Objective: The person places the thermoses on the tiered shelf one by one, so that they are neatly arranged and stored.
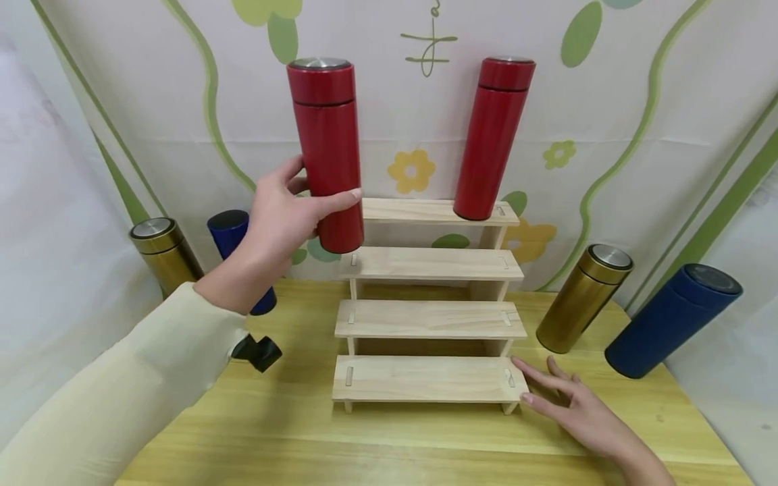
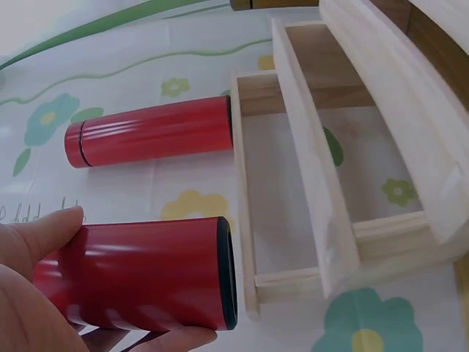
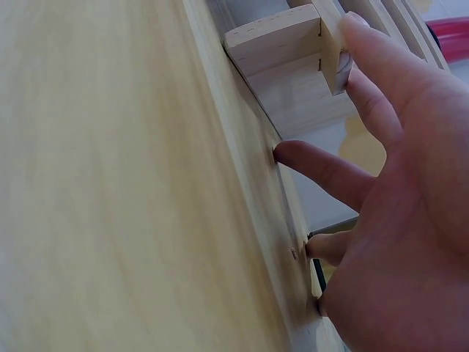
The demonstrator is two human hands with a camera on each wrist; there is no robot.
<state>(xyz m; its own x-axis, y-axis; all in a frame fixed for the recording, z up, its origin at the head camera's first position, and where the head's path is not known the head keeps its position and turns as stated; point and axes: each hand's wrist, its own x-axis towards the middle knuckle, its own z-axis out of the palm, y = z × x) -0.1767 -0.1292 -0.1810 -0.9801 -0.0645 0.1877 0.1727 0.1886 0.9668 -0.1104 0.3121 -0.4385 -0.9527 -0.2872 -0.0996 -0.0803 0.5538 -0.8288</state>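
My left hand (image 1: pixel 288 206) grips a red thermos bottle (image 1: pixel 331 155) round its lower half, thumb across its front. The bottle is upright with a slight tilt, its silver-topped lid uppermost. In the head view its base overlaps the left end of a four-tier wooden stand (image 1: pixel 431 320); in the left wrist view the dark base faces the top tier's edge. A second red thermos bottle (image 1: pixel 495 138) stands on the top tier's right end. My right hand (image 1: pixel 580 412) has its fingers spread, thumb and forefinger at the bottom tier's right end, other fingertips (image 3: pixel 286 152) on the tabletop.
Right of the stand are a gold bottle (image 1: pixel 583 297) and a dark blue bottle (image 1: pixel 671 320). Another gold bottle (image 1: pixel 167 253) and a blue bottle (image 1: pixel 227 229) stand at the left, partly hidden by my left arm. Behind hangs a flower-patterned cloth (image 1: pixel 389 88). Everything is on a wooden table (image 1: pixel 365 445).
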